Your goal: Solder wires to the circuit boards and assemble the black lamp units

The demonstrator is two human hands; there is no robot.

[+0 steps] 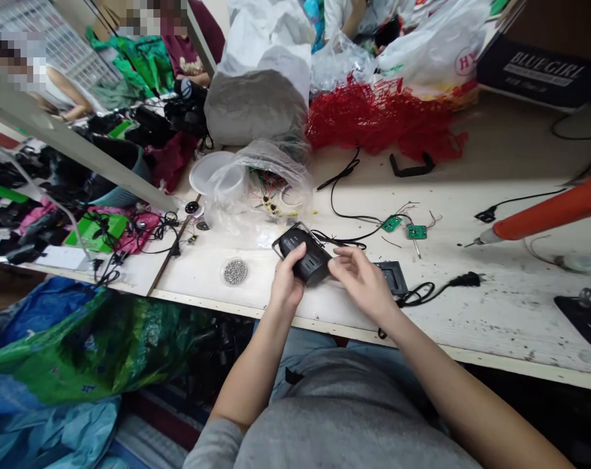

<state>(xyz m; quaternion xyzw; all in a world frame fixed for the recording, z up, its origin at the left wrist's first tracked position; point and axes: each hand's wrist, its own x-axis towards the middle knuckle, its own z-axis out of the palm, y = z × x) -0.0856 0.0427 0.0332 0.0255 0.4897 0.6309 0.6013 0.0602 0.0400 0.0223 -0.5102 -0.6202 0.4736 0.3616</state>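
Mid-frame, your left hand (288, 279) holds a black housing (309, 259), your right hand (363, 279) at its edge; an orange tool (554, 210) far right.

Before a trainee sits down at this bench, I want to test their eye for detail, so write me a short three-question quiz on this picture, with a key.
1. True or false: the left hand holds the black slotted housing.
2. What colour are the two circuit boards lying beyond the right hand? A) red B) green C) blue
3. Fill in: the dark blue box at the back right is printed with the words "____".

Key: 1. True. 2. B, green. 3. BLUE GIRL.
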